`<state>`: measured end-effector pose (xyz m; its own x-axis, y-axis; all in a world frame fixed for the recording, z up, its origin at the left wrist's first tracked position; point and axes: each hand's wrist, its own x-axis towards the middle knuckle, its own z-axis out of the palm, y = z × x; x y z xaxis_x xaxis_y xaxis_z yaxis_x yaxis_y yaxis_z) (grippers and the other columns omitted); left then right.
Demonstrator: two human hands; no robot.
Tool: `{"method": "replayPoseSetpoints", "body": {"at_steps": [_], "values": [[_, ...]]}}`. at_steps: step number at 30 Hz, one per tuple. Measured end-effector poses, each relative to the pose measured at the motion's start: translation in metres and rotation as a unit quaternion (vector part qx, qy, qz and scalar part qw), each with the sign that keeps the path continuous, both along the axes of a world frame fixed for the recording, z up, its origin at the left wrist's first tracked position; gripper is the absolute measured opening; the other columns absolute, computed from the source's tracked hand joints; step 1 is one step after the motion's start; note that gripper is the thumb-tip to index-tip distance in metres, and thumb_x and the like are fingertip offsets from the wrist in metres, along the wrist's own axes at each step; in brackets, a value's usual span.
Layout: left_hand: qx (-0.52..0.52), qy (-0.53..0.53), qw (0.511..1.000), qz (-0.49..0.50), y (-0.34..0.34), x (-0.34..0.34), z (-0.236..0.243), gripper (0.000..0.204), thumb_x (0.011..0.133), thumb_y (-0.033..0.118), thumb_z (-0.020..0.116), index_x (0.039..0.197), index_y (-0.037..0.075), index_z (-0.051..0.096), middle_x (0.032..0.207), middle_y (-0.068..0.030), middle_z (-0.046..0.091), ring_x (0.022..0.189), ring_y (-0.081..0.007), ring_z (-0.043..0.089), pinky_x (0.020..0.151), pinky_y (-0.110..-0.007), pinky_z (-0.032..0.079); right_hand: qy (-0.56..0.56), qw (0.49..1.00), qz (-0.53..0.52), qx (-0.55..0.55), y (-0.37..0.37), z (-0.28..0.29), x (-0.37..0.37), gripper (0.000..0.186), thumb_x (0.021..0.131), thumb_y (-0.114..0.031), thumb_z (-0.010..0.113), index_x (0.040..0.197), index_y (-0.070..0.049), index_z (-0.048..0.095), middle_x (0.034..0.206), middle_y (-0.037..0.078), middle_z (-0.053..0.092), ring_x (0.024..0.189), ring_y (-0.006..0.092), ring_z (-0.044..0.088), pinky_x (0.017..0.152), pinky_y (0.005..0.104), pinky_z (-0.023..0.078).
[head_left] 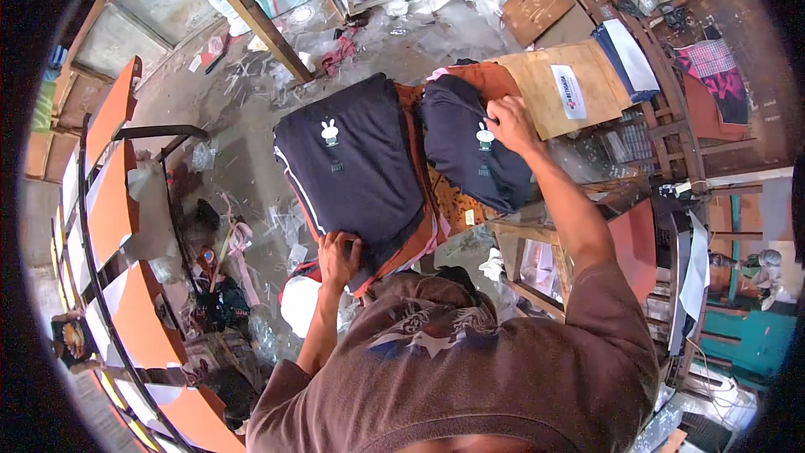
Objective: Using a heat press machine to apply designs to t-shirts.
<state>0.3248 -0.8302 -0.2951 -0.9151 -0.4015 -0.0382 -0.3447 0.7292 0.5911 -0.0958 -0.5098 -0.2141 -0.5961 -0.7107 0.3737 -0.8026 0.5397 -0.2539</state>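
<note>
A pile of folded garments lies in front of me. Its top piece is a dark garment (pixel 356 168) with a white rabbit print and a pale stripe along its left side. My left hand (pixel 337 260) is closed over the near edge of that pile, thumb to the right. To the right lies a second dark garment (pixel 457 130) with the same rabbit print, bunched and rounded. My right hand (pixel 513 124) is on its upper right part beside the print, with fingers bent and pinching the cloth. Orange-brown cloth (pixel 486 77) shows under both.
A brown board (pixel 537 75) with a white label lies beyond my right hand, next to folded dark blue cloth (pixel 625 59). A rack with orange panels (pixel 109 193) stands at left. A wooden post (pixel 256 17) rises ahead. Clear plastic scraps (pixel 243 96) litter the floor.
</note>
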Motion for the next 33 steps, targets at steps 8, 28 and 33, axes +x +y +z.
{"method": "replayPoseSetpoints", "body": {"at_steps": [8, 28, 33], "values": [[-0.015, -0.027, 0.999, -0.008, -0.007, -0.010, 0.004, 0.022, 0.095, 0.029, 0.072, 0.100, 0.008, 0.077, 0.101, -0.0173, 0.071, 0.101, -0.0389, 0.062, 0.093, -0.050, 0.049, -0.042, 0.998, -0.047, 0.015, 0.004, 0.010, 0.014, 0.015, 0.085, -0.018, 0.081, 0.093, -0.009, 0.072, 0.098, 0.008, 0.069, 0.100, 0.0317, 0.065, 0.091, 0.0470, 0.047], [0.164, 0.254, 0.943, -0.141, 0.025, -0.190, 0.128, 0.037, 0.096, 0.019, 0.073, 0.128, 0.000, 0.068, 0.124, -0.0198, 0.070, 0.120, -0.0351, 0.065, 0.104, -0.043, 0.050, -0.346, 0.928, 0.138, -0.033, -0.043, 0.203, 0.030, 0.021, 0.098, -0.019, 0.077, 0.098, 0.001, 0.068, 0.082, -0.004, 0.062, 0.080, 0.0049, 0.052, 0.069, 0.0285, 0.045], [0.293, 0.281, 0.848, -0.340, 0.043, -0.280, 0.219, 0.056, 0.106, 0.019, 0.065, 0.157, 0.004, 0.047, 0.137, -0.0104, 0.065, 0.123, -0.0163, 0.058, 0.105, -0.034, 0.047, -0.338, 0.929, 0.151, -0.016, -0.057, 0.226, 0.047, 0.021, 0.099, -0.019, 0.075, 0.107, 0.000, 0.075, 0.091, 0.002, 0.075, 0.086, 0.0084, 0.062, 0.081, 0.0311, 0.052]]}}
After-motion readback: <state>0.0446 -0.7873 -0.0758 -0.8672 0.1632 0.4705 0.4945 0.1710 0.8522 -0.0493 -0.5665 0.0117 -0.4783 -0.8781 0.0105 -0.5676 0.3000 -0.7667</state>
